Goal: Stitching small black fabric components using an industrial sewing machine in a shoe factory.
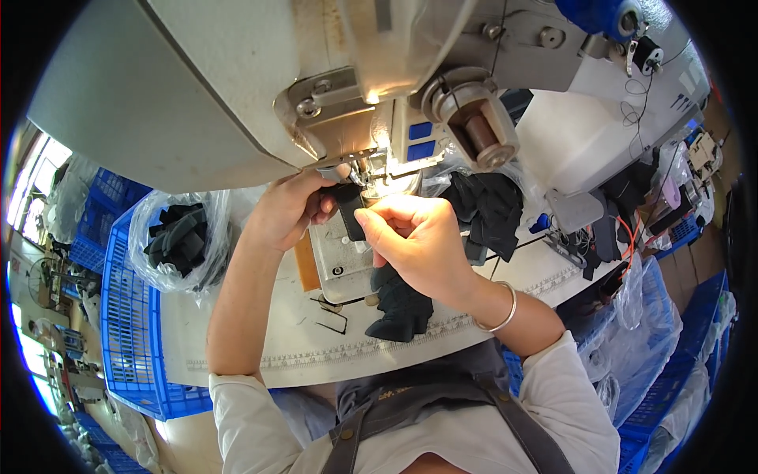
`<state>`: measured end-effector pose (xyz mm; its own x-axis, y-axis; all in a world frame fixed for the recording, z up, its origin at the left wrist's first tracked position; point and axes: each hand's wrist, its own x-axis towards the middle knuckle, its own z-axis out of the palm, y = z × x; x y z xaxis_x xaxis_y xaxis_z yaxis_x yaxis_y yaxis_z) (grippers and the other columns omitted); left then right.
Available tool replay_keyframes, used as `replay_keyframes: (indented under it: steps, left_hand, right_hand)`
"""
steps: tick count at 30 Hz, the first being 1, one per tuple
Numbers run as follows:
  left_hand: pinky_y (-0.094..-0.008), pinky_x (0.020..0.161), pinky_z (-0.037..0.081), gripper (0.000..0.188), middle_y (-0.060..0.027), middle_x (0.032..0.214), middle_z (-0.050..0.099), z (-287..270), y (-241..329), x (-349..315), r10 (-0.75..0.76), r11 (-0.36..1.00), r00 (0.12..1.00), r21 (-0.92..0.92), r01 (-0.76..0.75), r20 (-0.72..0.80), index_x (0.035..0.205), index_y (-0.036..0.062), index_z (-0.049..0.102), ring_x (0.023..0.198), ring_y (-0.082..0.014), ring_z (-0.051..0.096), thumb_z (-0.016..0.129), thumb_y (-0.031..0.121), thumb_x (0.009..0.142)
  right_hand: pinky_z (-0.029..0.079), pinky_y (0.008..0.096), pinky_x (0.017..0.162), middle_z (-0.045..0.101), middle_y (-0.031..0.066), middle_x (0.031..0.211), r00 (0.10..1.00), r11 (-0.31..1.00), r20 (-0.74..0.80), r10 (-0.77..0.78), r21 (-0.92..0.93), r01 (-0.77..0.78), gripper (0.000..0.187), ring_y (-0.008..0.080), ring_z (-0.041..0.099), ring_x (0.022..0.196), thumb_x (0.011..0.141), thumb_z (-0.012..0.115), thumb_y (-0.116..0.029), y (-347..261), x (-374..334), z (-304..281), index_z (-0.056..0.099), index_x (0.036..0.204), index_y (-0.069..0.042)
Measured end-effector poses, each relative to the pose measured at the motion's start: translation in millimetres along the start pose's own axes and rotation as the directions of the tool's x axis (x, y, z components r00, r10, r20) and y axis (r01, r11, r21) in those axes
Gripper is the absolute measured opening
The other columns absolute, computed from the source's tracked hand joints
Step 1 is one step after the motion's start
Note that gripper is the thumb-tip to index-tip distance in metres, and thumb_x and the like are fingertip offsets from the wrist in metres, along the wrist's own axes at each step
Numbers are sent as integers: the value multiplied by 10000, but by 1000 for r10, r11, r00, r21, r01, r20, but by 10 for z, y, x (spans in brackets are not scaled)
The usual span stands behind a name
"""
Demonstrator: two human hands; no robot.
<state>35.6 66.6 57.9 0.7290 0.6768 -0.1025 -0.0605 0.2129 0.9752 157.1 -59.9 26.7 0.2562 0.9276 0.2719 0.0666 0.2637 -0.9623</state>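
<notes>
A small black fabric piece (349,213) lies under the lit needle area of a sewing machine (237,71). My left hand (290,207) pinches its far left end close to the presser foot (362,172). From the right, my right hand (414,237) has thumb and forefinger closed on the piece's near right edge. The fingers partly cover the fabric, so its full outline is hidden. Beneath my right hand, more dark fabric pieces (400,308) hang over the table's ruler strip. Another dark pile (485,212) lies right of the needle.
A blue crate (130,316) stands left of the white table (237,347), beside a clear plastic bag (146,237) of black pieces. Small bent metal wires (333,317) lie near the machine bed. At the right are cords, scraps, plastic bags and a blue crate (671,395).
</notes>
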Motion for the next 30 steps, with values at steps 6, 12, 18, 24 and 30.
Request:
replay_keyframes:
  steps: [6,12,18,24,30]
  left_hand:
    - [-218,415,334,162,-23,575,488,-49,5,-10,-9,999,999,36,8,40,849,11,575,472,-90,450,481,139,815]
    - [-210,403,322,150,-18,640,512,111,-11,3,78,989,997,129,-74,-26,855,30,566,452,-82,435,515,167,821]
    - [-189,414,294,106,6,620,496,-337,198,-213,380,793,868,596,-128,-319,817,26,580,482,-38,410,568,131,809]
    - [-396,712,429,259,-135,836,601,-1443,192,-809,793,0,541,886,463,-282,971,76,550,818,-334,554,619,178,743]
    - [-391,712,393,148,-87,840,514,-1521,0,-985,919,-258,393,786,562,21,839,75,582,838,-275,485,620,152,718]
  right_hand:
    - [353,196,420,525,3,505,996,998,-71,-48,29,50,200,21,448,456,818,553,-115,33,-54,58,581,670,18]
    - [350,187,428,522,-5,513,998,998,-54,-32,49,35,213,12,439,472,829,556,-136,15,-47,-36,585,685,19]
    - [373,207,439,552,18,571,998,959,-56,-28,-282,11,154,52,484,488,813,565,-113,-19,-170,-386,609,747,19]
    - [377,407,853,405,175,1254,982,191,-70,-174,-981,-36,519,335,438,1057,738,637,-220,609,-576,-1155,459,1186,-30]
    - [332,430,930,411,155,1272,983,357,136,-123,-918,172,542,354,411,1104,685,644,-111,659,-665,-1154,470,1194,-46]
